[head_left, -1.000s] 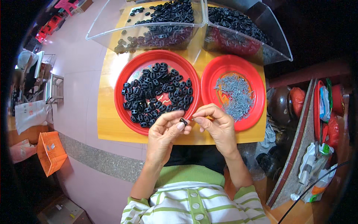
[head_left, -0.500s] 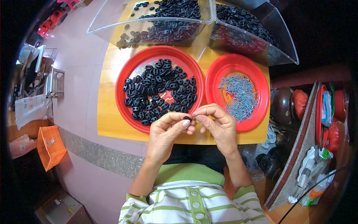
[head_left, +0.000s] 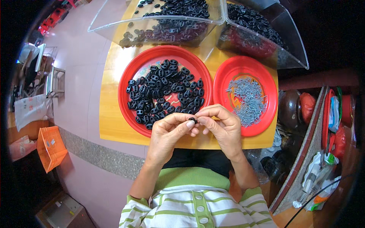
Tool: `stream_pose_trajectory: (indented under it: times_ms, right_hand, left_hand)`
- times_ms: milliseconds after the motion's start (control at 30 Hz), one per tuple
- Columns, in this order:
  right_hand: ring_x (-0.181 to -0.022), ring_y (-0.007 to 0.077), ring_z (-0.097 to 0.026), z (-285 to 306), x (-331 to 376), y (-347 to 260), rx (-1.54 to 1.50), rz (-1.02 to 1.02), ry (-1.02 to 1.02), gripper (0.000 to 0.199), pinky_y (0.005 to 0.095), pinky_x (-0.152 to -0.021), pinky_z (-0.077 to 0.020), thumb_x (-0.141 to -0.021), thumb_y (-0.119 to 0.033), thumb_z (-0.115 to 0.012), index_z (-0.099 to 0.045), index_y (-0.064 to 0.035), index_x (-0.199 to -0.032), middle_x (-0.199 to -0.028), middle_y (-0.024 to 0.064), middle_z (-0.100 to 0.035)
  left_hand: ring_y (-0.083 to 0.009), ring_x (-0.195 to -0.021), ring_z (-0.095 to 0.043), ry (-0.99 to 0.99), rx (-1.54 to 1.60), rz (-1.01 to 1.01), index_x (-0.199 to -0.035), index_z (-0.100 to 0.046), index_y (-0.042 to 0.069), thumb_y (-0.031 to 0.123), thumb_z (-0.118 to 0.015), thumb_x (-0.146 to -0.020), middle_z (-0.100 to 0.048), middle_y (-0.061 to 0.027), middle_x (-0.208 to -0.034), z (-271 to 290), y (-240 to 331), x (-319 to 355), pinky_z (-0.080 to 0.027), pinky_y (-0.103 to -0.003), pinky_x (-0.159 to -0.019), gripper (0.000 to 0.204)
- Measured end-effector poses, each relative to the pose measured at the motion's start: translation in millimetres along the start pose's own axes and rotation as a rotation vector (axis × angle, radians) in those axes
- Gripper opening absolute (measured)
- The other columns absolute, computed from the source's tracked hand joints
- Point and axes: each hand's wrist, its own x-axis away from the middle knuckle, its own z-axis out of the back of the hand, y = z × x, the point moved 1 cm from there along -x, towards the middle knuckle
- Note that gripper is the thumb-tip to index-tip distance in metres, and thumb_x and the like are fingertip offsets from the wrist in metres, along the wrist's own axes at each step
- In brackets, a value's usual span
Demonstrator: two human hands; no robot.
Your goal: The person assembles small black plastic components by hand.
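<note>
Both hands meet over the near edge of the yellow wooden surface point(head_left: 114, 125): the left hand point(head_left: 167, 133) and the right hand point(head_left: 224, 127) each close thumb and fingertips on one small black plastic part point(head_left: 192, 120), pinched between them just in front of the two plates.

Farthest from the person stand two clear plastic bins: the left-hand bin point(head_left: 159, 26) and the right-hand bin point(head_left: 262, 34), both heaped with more black pieces. Nearer lies the large round red plate point(head_left: 133, 76), carrying a spread pile of black oval plastic parts point(head_left: 163, 89); its near rim sits just beyond the left hand's knuckles. Beside it, touching or nearly so, lies the smaller round red plate point(head_left: 262, 72), holding a loose heap of small grey metal screws point(head_left: 247, 98), just beyond the right hand.
</note>
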Motion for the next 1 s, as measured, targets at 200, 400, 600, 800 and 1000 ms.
stream_pose_trajectory:
  times_ms: [200, 400, 600, 800, 1000]
  right_hand:
    - [-0.07, 0.0065, -0.058, -1.7, 0.1, 1.6, 0.13, 0.036, -0.003, 0.007, 0.0195, -0.057, -0.0464, -0.085, -0.004, -0.06, -0.062, -0.0002, -0.091, -0.087, 0.0044, -0.062]
    - [-0.07, 0.0066, -0.058, -6.0, 10.2, 10.9, 0.111, 0.102, 0.07, 0.008, 0.02, -0.058, -0.0482, -0.085, -0.003, -0.06, -0.062, 0.0, -0.092, -0.087, 0.0047, -0.062]
    - [-0.073, 0.007, -0.06, -3.1, 15.8, 9.8, -0.021, -0.016, 0.046, 0.012, 0.0199, -0.059, -0.0498, -0.086, -0.003, -0.059, -0.062, -0.0004, -0.098, -0.093, 0.0065, -0.063]
    - [-0.074, 0.008, -0.062, -5.1, 18.5, -1.4, 0.024, -0.045, -0.028, 0.014, 0.0215, -0.061, -0.0511, -0.086, -0.004, -0.06, -0.062, -0.0008, -0.1, -0.088, 0.0058, -0.066]
    - [-0.073, 0.0092, -0.063, -10.7, 25.1, 0.9, 0.101, 0.058, -0.063, 0.012, 0.0227, -0.062, -0.0518, -0.087, -0.002, -0.058, -0.061, -0.0006, -0.098, -0.084, 0.0051, -0.066]
  left_hand:
    - [-0.0106, -0.075, -0.061, 0.021, -0.011, 0.006, -0.098, -0.063, -0.003, 0.003, -0.059, -0.086, -0.065, -0.0075, -0.085, 3.7, -4.7, -1.0, -0.05, -0.023, -0.071, 0.014]
    - [-0.0097, -0.074, -0.06, -0.009, -0.028, 0.007, -0.097, -0.062, -0.004, 0.004, -0.059, -0.086, -0.065, -0.0062, -0.084, -0.5, -7.6, 0.2, -0.049, -0.022, -0.07, 0.014]
    - [-0.0093, -0.073, -0.06, -0.006, -0.016, -0.003, -0.096, -0.061, -0.003, 0.005, -0.06, -0.086, -0.064, -0.0055, -0.082, -2.5, -7.1, 3.0, -0.049, -0.022, -0.069, 0.012]
    - [-0.0098, -0.074, -0.06, 0.038, -0.01, -0.004, -0.097, -0.061, -0.003, 0.003, -0.059, -0.086, -0.064, -0.006, -0.083, 0.3, -3.7, 14.0, -0.049, -0.022, -0.069, 0.013]
    - [-0.0108, -0.076, -0.061, 0.03, 0.014, -0.001, -0.098, -0.062, -0.004, 0.003, -0.058, -0.087, -0.064, -0.0065, -0.083, 2.1, -3.2, 30.4, -0.051, -0.022, -0.069, 0.014]
